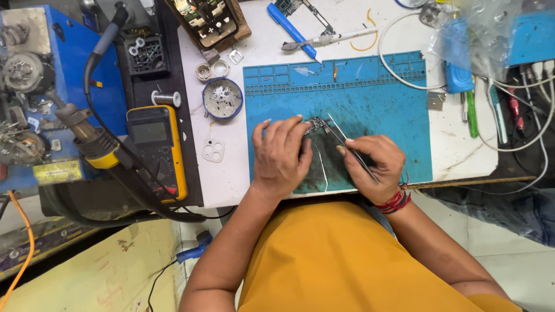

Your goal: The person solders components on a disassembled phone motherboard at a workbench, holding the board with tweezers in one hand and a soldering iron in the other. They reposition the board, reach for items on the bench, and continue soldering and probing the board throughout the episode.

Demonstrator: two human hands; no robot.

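The fingers point(289, 124) of the left hand point(280, 153) are curled down and pressed on a small circuit board point(317, 125), evidently so that it is kept from sliding on the blue work mat point(376, 98). Just right of them, the fingers point(347, 147) of the right hand point(373, 164) are pinched shut on thin tweezers point(341, 136), whose tips are aimed at the board's edge, a grip suited to fine work. Beyond the left fingers a round blue dish of small parts point(222, 98) is kept within reach on the table point(231, 173), with a yellow multimeter point(157, 147) further left.
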